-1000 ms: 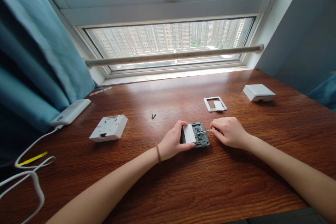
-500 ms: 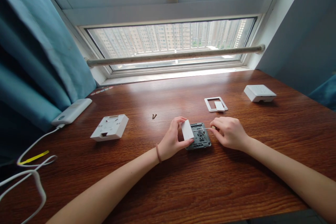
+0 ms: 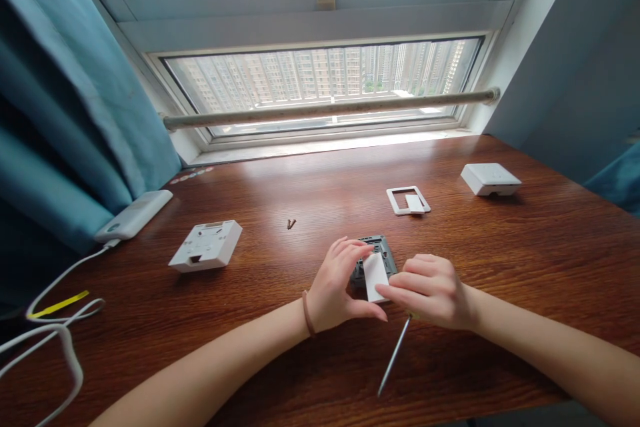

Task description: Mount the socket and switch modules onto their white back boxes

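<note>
A metal-shafted screwdriver [image 3: 395,354] points nearward, gripped by the right hand [image 3: 433,290], which also touches a white rectangular plastic panel [image 3: 375,277] over a grey square plastic frame [image 3: 384,247]. The left hand [image 3: 334,285] curves open alongside; ideally, steady the panel edges.

Toward the near edge of the desk [image 3: 310,380], the left hand [image 3: 334,287] arches around a white panel [image 3: 375,275] over a grey plate [image 3: 387,255]. The right hand [image 3: 436,291] touches the panel and grips a screwdriver [image 3: 395,355], its tip toward that edge.
</note>
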Demonstrator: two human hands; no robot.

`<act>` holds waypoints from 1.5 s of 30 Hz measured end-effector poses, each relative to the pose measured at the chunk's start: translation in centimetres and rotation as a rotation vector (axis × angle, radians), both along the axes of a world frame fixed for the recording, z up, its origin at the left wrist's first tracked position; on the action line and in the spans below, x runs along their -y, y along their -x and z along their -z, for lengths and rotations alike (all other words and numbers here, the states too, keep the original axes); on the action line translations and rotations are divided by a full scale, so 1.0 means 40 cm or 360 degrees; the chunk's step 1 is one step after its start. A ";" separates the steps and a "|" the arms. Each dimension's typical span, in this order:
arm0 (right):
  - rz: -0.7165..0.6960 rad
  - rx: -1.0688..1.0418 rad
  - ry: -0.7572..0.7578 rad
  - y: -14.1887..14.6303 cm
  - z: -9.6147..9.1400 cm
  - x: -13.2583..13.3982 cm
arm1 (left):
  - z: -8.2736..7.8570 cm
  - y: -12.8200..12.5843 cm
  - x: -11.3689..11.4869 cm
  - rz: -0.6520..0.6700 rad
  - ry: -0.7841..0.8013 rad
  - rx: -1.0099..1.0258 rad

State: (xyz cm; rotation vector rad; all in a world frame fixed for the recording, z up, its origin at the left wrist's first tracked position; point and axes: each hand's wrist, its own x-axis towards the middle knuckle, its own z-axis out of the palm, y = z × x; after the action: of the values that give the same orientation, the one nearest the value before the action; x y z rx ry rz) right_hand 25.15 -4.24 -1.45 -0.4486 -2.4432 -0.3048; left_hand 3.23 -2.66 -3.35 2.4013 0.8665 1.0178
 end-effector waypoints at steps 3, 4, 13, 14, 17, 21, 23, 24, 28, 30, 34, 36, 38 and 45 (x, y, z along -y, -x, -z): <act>0.0043 -0.0109 -0.0042 -0.007 0.009 -0.009 | 0.003 -0.003 0.003 -0.0077 -0.0006 -0.0050; 0.0106 -0.0165 -0.0043 -0.015 0.013 -0.021 | 0.004 -0.003 0.002 -0.0124 0.0012 -0.0070; 0.1040 -0.0307 0.0164 -0.131 0.071 -0.194 | 0.017 -0.009 -0.009 -0.0165 0.0250 -0.0205; 0.1059 -0.0285 0.0169 -0.132 0.077 -0.204 | 0.019 -0.009 -0.009 -0.0162 0.0258 -0.0207; 0.1079 -0.0212 0.0183 -0.123 0.088 -0.218 | 0.025 -0.009 -0.010 -0.0181 0.0267 -0.0198; 0.1122 -0.0135 0.0192 -0.116 0.089 -0.223 | 0.030 -0.008 -0.011 -0.0212 0.0264 -0.0194; 0.1149 -0.0117 0.0194 -0.119 0.089 -0.225 | 0.030 -0.009 -0.011 -0.0210 0.0267 -0.0219; 0.1164 -0.0109 0.0197 -0.121 0.089 -0.226 | 0.030 -0.009 -0.012 -0.0208 0.0272 -0.0237; 0.1213 -0.0072 0.0230 -0.131 0.092 -0.229 | 0.031 -0.011 -0.013 -0.0213 0.0310 -0.0297; 0.1232 -0.0051 0.0258 -0.136 0.096 -0.230 | 0.031 -0.012 -0.014 -0.0213 0.0323 -0.0307; 0.1285 -0.0028 0.0303 -0.144 0.105 -0.237 | 0.031 -0.012 -0.013 -0.0222 0.0346 -0.0321; 0.1303 -0.0014 0.0324 -0.147 0.109 -0.241 | 0.031 -0.011 -0.013 -0.0230 0.0357 -0.0327; 0.1309 0.0007 0.0346 -0.149 0.111 -0.242 | 0.032 -0.011 -0.014 -0.0233 0.0360 -0.0325; 0.1318 0.0036 0.0374 -0.144 0.092 -0.234 | 0.040 -0.009 -0.016 -0.0218 0.0359 -0.0320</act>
State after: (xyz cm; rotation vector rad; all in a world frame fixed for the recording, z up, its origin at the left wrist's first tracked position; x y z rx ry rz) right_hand 30.91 5.10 -5.15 -1.5606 -2.1991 -0.3545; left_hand 3.58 -2.03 -4.95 2.3028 1.1638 0.6895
